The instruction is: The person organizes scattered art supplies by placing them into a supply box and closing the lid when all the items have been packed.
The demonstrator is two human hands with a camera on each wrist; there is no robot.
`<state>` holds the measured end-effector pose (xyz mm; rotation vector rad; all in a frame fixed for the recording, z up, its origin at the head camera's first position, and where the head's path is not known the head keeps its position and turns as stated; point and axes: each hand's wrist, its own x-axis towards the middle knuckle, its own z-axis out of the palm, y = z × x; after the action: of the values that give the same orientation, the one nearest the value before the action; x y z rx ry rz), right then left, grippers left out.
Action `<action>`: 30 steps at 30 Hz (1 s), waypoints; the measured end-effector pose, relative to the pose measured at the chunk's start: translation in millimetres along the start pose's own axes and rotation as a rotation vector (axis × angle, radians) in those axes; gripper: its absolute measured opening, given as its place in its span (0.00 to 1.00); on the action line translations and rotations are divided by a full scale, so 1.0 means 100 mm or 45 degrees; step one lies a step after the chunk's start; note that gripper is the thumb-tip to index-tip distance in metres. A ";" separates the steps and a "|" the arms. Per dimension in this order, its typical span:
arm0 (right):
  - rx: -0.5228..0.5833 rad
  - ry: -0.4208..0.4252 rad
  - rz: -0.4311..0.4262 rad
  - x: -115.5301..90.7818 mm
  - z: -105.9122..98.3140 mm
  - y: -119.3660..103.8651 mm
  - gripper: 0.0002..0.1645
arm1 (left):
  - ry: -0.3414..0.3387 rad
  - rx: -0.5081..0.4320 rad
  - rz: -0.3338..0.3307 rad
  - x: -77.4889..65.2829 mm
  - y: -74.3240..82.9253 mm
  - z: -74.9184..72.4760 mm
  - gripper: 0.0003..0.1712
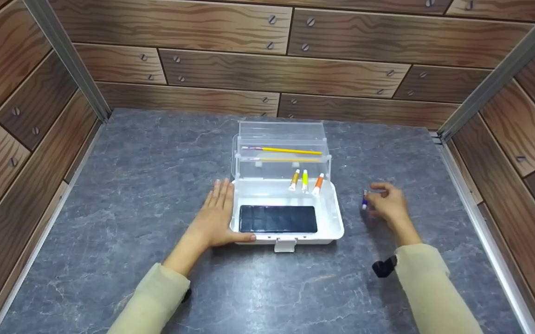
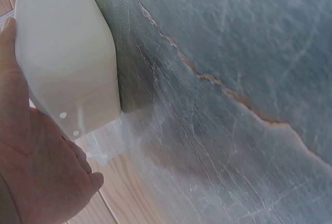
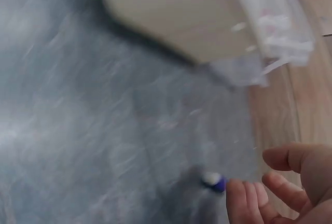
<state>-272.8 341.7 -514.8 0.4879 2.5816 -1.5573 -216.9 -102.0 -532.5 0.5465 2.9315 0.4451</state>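
Observation:
In the head view, a white plastic box (image 1: 330, 218) stands with its transparent lid (image 1: 281, 130) raised at the back. My left hand (image 1: 216, 218) lies against the box's left side with straight fingers, its thumb over the front rim. Inside lies a black, flat, rectangular thing (image 1: 278, 219). A gold tube (image 1: 294, 180), a yellow tube (image 1: 305, 181) and an orange tube (image 1: 318, 183) lean at the box's back. To the box's right, my right hand (image 1: 390, 204) is at a small purple tube (image 1: 364, 200). In the right wrist view, its thumb and forefinger are apart.
A yellow brush (image 1: 290, 150) and a thinner yellow brush (image 1: 290, 160) lie across the clear lid section. A latch (image 1: 285, 246) hangs at the box's front. Wood-patterned panels (image 1: 230, 67) and metal posts (image 1: 70, 60) bound the grey marbled table (image 1: 123, 185).

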 end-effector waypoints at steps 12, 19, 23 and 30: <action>-0.502 0.038 -0.336 0.12 0.11 0.19 0.35 | 0.001 0.032 0.003 0.01 0.00 0.00 0.87; -0.510 0.240 -0.287 0.07 0.11 0.20 0.23 | 0.004 0.036 0.003 0.00 -0.01 -0.01 0.87; -0.560 0.180 -0.163 0.04 0.11 0.21 0.30 | -0.002 0.037 -0.004 0.00 -0.01 -0.01 0.87; -0.590 0.107 -0.169 0.09 0.17 0.18 0.35 | 0.009 0.013 0.001 -0.01 0.01 -0.01 0.86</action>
<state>-277.1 336.5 -540.6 0.3446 2.9600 -0.9265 -216.0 -101.9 -531.4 0.5489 2.9423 0.4334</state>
